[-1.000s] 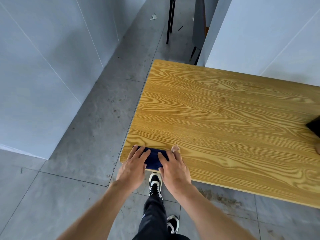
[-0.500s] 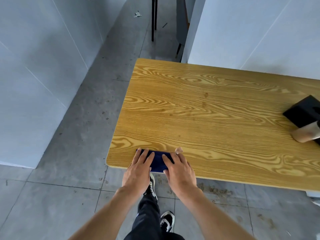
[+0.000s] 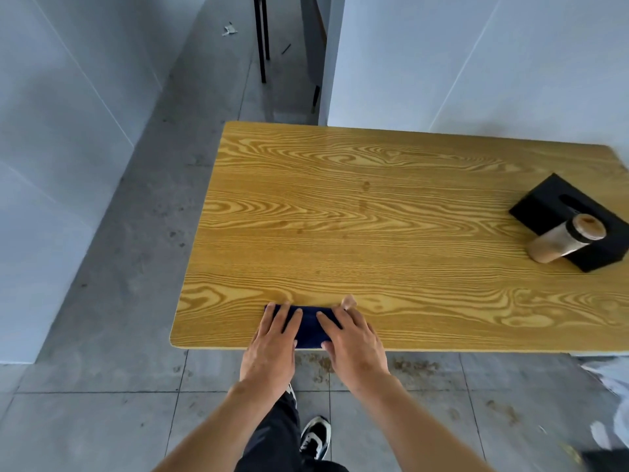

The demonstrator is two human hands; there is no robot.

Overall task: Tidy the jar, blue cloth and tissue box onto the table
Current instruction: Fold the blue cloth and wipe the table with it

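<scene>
A folded blue cloth [image 3: 311,327] lies at the near edge of the wooden table [image 3: 374,216], close to its left corner. My left hand [image 3: 275,338] rests flat on the cloth's left part. My right hand [image 3: 350,335] presses flat on its right part, thumb spread onto the wood. At the table's right end stands a black tissue box [image 3: 551,209]. A clear jar [image 3: 565,241] with brown contents and a tan lid stands right in front of the box, touching or nearly touching it.
White wall panels rise at the left and behind the table. Grey tiled floor lies left of and in front of the table, with brown crumbs under its near edge. Black furniture legs [image 3: 262,39] stand at the far end. My shoe [image 3: 316,437] shows below.
The view has swung right, bringing the tissue box and jar fully into sight. Both hands stay flat on the blue cloth at the table edge.
</scene>
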